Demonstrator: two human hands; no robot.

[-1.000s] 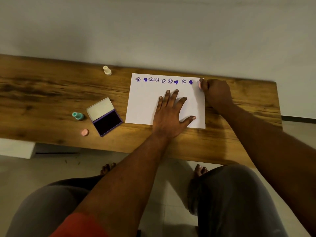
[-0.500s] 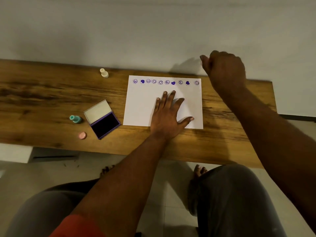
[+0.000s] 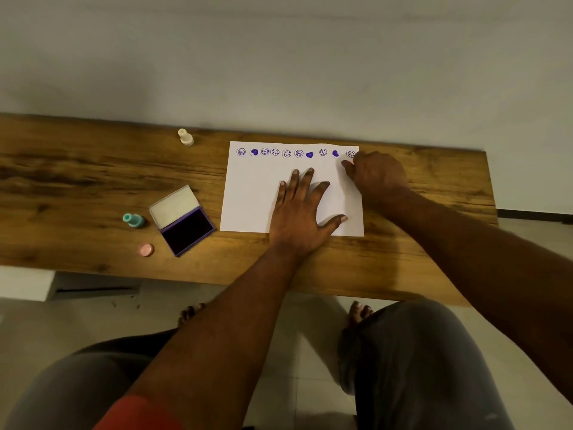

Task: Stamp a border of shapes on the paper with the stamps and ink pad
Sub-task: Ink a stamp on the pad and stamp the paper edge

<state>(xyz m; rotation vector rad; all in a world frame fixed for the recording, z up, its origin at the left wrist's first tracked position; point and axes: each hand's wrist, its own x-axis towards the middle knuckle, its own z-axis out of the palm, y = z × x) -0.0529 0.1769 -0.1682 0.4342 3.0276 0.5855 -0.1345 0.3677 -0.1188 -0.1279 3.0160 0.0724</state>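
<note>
A wooden table [image 3: 77,181] stands against a pale wall [image 3: 279,57], above a tiled floor [image 3: 310,352]. The paper [image 3: 254,197] lies on the table, with a row of purple prints [image 3: 286,153] along its far edge. The left hand [image 3: 297,218] presses flat on the sheet, fingers spread wide. The right hand [image 3: 376,175] sits at the paper's right side, just near of the last print, fingers curled; whether they pinch anything cannot be told. Left of the paper lie the open ink pad [image 3: 189,229], a teal stamp [image 3: 134,220], a small pink round piece [image 3: 146,250] and, farther off, a cream stamp [image 3: 186,138].
</note>
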